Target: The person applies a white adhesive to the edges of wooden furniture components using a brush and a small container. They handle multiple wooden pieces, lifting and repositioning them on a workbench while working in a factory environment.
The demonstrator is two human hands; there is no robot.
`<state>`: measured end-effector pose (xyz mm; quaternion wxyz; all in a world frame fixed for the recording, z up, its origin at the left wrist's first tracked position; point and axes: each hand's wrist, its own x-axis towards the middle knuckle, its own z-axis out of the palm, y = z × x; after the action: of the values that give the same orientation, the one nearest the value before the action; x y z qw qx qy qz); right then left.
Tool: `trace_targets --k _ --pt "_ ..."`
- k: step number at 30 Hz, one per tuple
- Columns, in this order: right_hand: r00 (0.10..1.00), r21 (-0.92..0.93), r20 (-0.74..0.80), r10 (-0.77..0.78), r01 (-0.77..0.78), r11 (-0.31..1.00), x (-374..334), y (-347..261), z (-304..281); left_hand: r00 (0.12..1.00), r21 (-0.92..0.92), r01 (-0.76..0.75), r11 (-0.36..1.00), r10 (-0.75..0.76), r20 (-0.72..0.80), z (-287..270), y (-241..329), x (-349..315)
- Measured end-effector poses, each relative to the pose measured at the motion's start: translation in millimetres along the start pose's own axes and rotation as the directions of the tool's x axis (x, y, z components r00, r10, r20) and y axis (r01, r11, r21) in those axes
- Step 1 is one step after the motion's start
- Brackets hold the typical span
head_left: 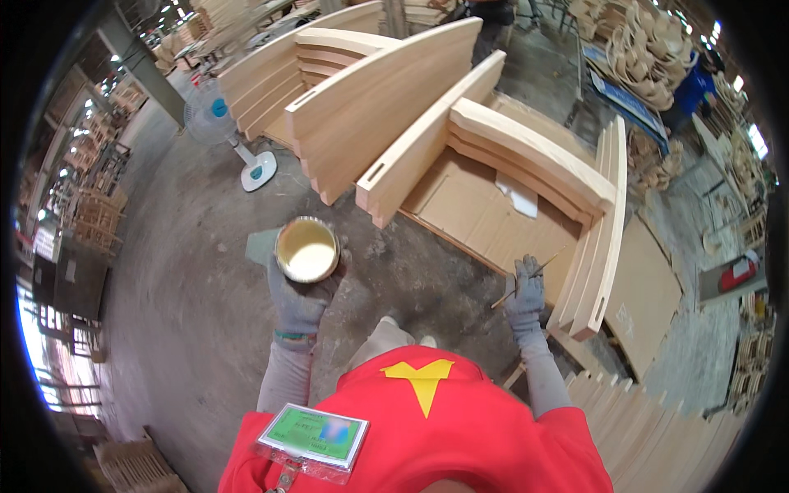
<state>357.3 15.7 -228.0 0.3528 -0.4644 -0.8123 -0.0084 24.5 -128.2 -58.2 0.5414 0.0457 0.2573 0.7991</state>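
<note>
**Listener:** What is in the hands at this moment?

**Operator:** From my remote seat I see the left hand (301, 297), in a grey glove, closed around a small round tin (306, 249). The tin is held upright at chest height, over the bare concrete floor (189, 279). It is open and holds a pale cream liquid, well filled as far as I can judge.

**Listener:** And the other hand?

**Operator:** The right hand (526, 297), also gloved, is closed on a thin stick-like tool (528, 278), perhaps a fine brush. Its tip points up and to the right, toward the near end of a curved wooden frame (526, 156). I cannot tell whether the tip is wet or touching the wood.

**Listener:** Where does that frame sit?

**Operator:** It stands on flattened cardboard (472, 209) laid on the floor, just ahead of the right hand. A second similar frame (345, 90) stands behind it, toward the far left edge of the cardboard.

**Listener:** How far along does the work seem?

**Operator:** My judgement only: early or midway. The wood looks evenly pale, and I see no wet patches or marked spots. The fullness of the tin suggests much remains.

**Listener:** Anything else nearby?

**Operator:** A white standing fan (222, 123) to the far left, and stacked wooden slats (649, 427) near the right.
</note>
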Motion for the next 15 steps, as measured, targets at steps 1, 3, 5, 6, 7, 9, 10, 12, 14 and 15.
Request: trace_targets --k 1,3,5,6,7,9,10,12,14,15 --pt "1.000 0.001 -0.009 -0.012 0.012 1.000 -4 -14 -26 0.999 0.020 0.024 0.999 -0.025 0.037 -2 -1 11" --pt "0.999 0.005 -0.024 -0.023 0.024 1.000 -19 -38 -75 0.998 0.047 0.053 0.997 -0.055 0.043 2 -12 39" --pt "1.000 -0.065 -0.023 0.011 -0.013 0.998 -41 -45 -104 0.989 -0.028 0.066 0.997 -0.062 0.131 0 -15 61" --pt "0.998 -0.143 -0.034 0.047 -0.052 0.988 -55 -42 -117 0.979 -0.032 0.082 0.996 -0.075 0.190 6 -27 72" --pt "0.992 -0.135 -0.056 0.111 -0.118 0.984 -66 -38 -126 0.985 0.079 -0.014 0.997 0.000 0.170 6 -37 78" --pt "0.966 -0.127 -0.105 0.237 -0.249 0.960 -86 -32 -131 0.974 0.291 -0.192 0.937 0.146 0.172 -8 -37 90" --pt "0.948 -0.147 -0.069 0.311 -0.318 0.937 -94 -27 -132 0.952 0.389 -0.196 0.900 0.079 0.296 -7 -39 93" --pt "0.952 -0.271 -0.115 0.285 -0.306 0.912 -93 -19 -133 0.921 0.451 -0.265 0.852 0.086 0.379 -5 -40 96" --pt "0.944 -0.309 -0.166 0.287 -0.326 0.893 -95 -7 -127 0.939 0.398 -0.257 0.881 0.130 0.319 -2 -45 102" --pt "0.943 -0.312 -0.184 0.278 -0.324 0.893 -94 -7 -121 0.947 0.357 -0.221 0.908 0.111 0.303 -1 -42 104"
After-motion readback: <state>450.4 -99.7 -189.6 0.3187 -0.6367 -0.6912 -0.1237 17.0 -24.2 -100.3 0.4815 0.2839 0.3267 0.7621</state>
